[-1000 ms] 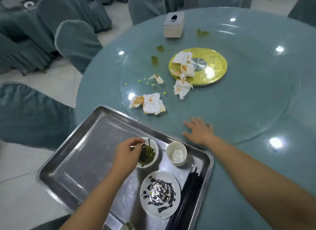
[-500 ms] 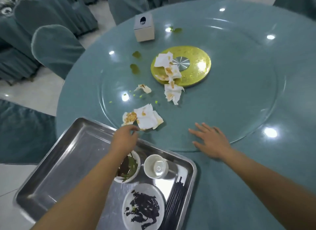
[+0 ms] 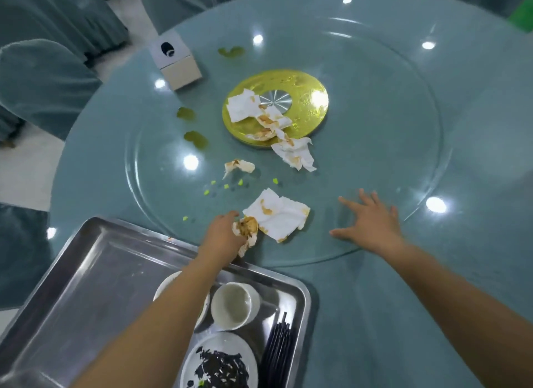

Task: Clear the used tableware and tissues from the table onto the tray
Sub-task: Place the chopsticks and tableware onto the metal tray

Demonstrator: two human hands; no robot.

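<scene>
The left hand (image 3: 223, 234) has moved from the tray (image 3: 86, 272) onto the glass turntable (image 3: 375, 113). Its fingers curl round a crumpled tissue (image 3: 247, 229) beside 1 flat tissue (image 3: 281, 217), so tissue clearing appears begun. The right hand (image 3: 372, 223) rests flat, fingers spread. More tissues lie at the gold disc (image 3: 311, 104). Nothing obstructs.

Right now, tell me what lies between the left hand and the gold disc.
In the head view: green crumbs and a small crumpled tissue lie between the left hand, which grips a stained tissue, and the gold disc.
</scene>
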